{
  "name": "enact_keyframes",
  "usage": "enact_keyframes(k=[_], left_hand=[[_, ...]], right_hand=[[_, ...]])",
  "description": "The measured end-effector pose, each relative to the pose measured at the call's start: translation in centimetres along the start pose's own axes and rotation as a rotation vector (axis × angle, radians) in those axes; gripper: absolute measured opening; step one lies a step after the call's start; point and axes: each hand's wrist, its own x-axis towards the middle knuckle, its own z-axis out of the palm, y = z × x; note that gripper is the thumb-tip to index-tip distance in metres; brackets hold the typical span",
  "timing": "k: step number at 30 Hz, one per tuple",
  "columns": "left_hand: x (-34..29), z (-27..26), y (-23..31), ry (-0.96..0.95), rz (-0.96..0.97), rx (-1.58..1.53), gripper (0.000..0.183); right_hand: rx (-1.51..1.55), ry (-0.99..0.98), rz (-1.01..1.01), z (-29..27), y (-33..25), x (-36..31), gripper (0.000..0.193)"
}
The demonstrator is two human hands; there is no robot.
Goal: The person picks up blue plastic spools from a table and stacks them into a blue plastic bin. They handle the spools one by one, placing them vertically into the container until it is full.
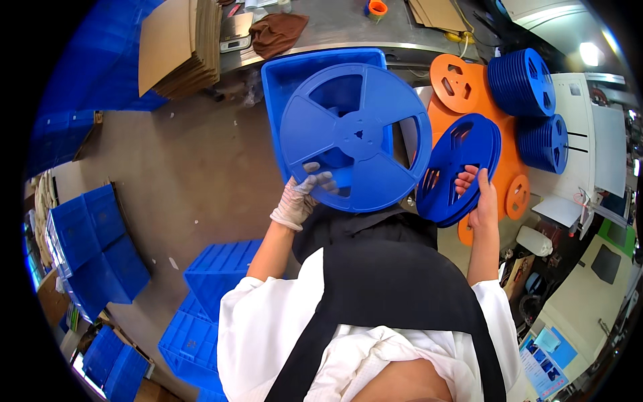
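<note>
My left hand (303, 198), in a pale glove, grips a large blue plastic reel (348, 142) by its lower left rim, with fingers through a cutout. The reel is held face up with a round hub and wide openings. Beneath it is a blue plastic bin (271, 100), whose inside is mostly covered by the reel. On the other side, my bare right hand (479, 195) is wrapped round the edge of several blue reels (463, 155) held together and tilted. Their exact number cannot be made out.
Right of the bin is an orange surface (483, 100) with orange reels (453, 83) and stacks of blue reels (521, 82). A metal workbench (335, 27) runs along the far side, with stacked cardboard (179, 50) at its left. Blue crates (100, 241) stand on the floor at left.
</note>
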Motion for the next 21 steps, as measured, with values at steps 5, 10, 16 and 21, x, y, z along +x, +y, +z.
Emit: enact_keyframes(k=[5, 10, 16, 21], left_hand=[[0.9, -0.2, -0.2, -0.037, 0.001, -0.065, 0.047], [5.2, -2.2, -0.8, 0.22, 0.001, 0.154, 0.037], [13.0, -3.9, -3.9, 0.395, -0.1, 0.611, 0.033], [15.8, -5.3, -5.8, 0.533, -0.12, 1.154, 0.093]], right_hand=[[0.095, 0.088, 0.113, -1.7, 1.8, 0.2, 0.062], [0.173, 0.142, 0.178, -1.3, 2.0, 0.1, 0.061], [0.352, 0.078, 0.131, -2.4, 3.8, 0.8, 0.057], [0.547, -0.006, -0.01, -4.0, 4.3, 0.2, 0.053]])
